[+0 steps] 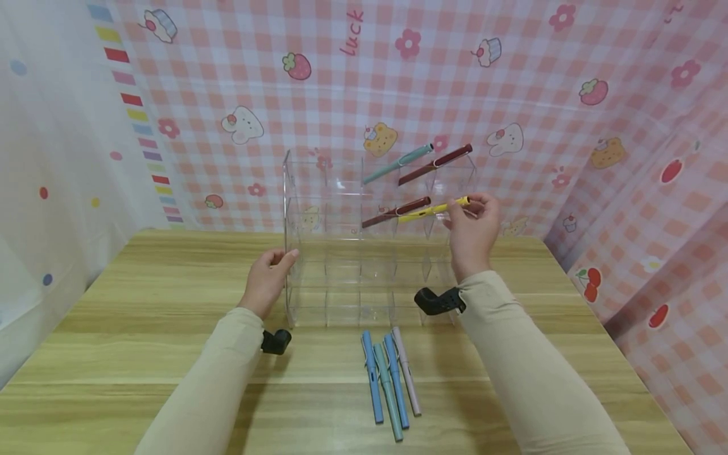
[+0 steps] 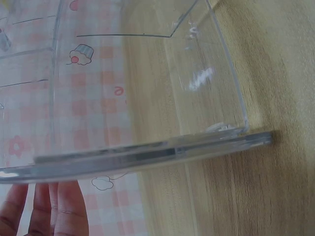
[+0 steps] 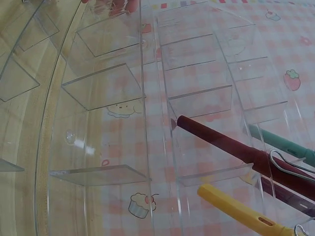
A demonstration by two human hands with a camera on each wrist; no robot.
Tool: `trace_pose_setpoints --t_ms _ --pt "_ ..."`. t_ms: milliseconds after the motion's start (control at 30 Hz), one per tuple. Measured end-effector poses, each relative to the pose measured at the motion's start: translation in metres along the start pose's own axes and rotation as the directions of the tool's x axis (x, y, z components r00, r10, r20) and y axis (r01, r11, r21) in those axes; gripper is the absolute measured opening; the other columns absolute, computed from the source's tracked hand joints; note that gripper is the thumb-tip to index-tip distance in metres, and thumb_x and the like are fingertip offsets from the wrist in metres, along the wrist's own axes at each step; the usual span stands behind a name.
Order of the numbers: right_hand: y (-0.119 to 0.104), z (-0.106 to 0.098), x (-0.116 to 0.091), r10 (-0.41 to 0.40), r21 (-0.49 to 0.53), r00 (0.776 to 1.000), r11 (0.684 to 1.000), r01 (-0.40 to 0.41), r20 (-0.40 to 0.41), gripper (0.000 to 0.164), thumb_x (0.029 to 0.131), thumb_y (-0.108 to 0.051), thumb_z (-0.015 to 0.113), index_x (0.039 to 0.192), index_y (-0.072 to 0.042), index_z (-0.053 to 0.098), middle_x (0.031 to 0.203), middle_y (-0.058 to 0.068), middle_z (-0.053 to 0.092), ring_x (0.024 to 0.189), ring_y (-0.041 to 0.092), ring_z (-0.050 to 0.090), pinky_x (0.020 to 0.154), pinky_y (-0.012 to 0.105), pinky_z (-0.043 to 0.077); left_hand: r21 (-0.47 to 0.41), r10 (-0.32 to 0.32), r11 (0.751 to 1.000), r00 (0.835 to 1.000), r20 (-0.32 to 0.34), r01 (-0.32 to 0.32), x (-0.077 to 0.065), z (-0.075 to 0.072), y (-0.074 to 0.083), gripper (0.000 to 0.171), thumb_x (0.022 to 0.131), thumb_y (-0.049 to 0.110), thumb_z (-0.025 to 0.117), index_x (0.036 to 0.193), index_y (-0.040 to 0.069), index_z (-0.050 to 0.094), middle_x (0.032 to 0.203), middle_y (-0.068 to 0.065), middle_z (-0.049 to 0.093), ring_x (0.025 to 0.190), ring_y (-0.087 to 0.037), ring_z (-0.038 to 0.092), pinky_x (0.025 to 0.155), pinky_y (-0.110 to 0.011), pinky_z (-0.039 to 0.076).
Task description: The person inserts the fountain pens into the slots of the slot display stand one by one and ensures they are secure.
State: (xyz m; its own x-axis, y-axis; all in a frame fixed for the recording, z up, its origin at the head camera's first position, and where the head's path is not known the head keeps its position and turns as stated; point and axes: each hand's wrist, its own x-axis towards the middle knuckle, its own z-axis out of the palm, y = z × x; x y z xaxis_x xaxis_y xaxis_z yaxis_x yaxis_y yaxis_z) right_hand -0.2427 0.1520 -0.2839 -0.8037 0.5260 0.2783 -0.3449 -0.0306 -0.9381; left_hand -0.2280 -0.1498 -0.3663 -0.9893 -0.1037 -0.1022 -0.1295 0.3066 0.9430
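Observation:
A clear plastic compartment rack (image 1: 343, 253) stands upright on the table. My left hand (image 1: 268, 278) grips its left side panel; fingers (image 2: 59, 211) show against that panel in the left wrist view. My right hand (image 1: 473, 235) pinches a yellow pen (image 1: 423, 212) near one end, its other end inside a second-row compartment. The yellow pen (image 3: 236, 209) lies tilted in the right wrist view, below a dark red pen (image 3: 221, 140). That dark red pen (image 1: 392, 213) rests one compartment to the left. Above them, a teal pen (image 1: 400, 163) and another dark red pen (image 1: 435, 165) lean in the top row.
In front of the rack, several pens lie side by side on the wooden table (image 1: 142, 354): blue pens (image 1: 372, 379), a teal pen (image 1: 388, 392) and a pale pink pen (image 1: 406, 373). A pink checked cloth (image 1: 341, 95) hangs behind the rack.

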Motion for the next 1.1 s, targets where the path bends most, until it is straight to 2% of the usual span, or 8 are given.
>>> trace_pose_setpoints --t_ms 433,700,933,1100 --pt "0.0039 -0.0004 0.0022 0.004 -0.065 1.0 0.998 -0.003 0.014 0.023 0.091 -0.003 0.064 0.107 -0.007 0.047 0.094 0.001 0.05 0.085 0.012 0.06 0.069 0.023 0.055 -0.011 -0.005 1.0 1.0 0.004 0.005 0.0014 0.0002 -0.0012 0.059 0.098 0.046 0.05 0.138 0.002 0.044 0.134 -0.016 0.046 0.116 -0.028 0.046 0.098 -0.043 0.042" --pt "0.0065 -0.0019 0.0038 -0.013 -0.096 0.999 0.995 0.016 0.038 0.033 0.092 -0.004 0.063 0.118 0.004 0.044 0.096 0.001 0.05 0.088 0.012 0.061 0.071 0.024 0.054 -0.014 -0.004 1.0 1.0 0.003 0.004 0.0012 -0.0003 -0.0012 0.06 0.098 0.047 0.05 0.137 0.002 0.045 0.133 -0.016 0.046 0.117 -0.028 0.045 0.098 -0.043 0.042" --pt "0.0068 -0.003 0.0034 -0.015 -0.109 0.999 0.994 0.02 0.048 0.029 0.092 -0.004 0.063 0.114 -0.001 0.045 0.098 0.001 0.049 0.091 0.013 0.06 0.075 0.025 0.054 -0.014 0.006 1.0 1.0 -0.001 -0.006 0.0014 -0.0005 -0.0019 0.059 0.098 0.045 0.05 0.137 0.001 0.045 0.132 -0.017 0.046 0.114 -0.028 0.046 0.095 -0.041 0.043" --pt "0.0055 -0.0079 0.0032 -0.01 -0.093 0.999 0.996 0.015 0.05 0.036 0.089 -0.004 0.066 0.119 0.0 0.047 0.1 0.001 0.05 0.09 0.012 0.059 0.075 0.023 0.054 -0.018 0.008 1.0 1.0 -0.004 -0.008 0.0009 -0.0001 -0.0016 0.058 0.098 0.045 0.051 0.136 0.001 0.045 0.131 -0.017 0.046 0.113 -0.027 0.046 0.092 -0.039 0.044"
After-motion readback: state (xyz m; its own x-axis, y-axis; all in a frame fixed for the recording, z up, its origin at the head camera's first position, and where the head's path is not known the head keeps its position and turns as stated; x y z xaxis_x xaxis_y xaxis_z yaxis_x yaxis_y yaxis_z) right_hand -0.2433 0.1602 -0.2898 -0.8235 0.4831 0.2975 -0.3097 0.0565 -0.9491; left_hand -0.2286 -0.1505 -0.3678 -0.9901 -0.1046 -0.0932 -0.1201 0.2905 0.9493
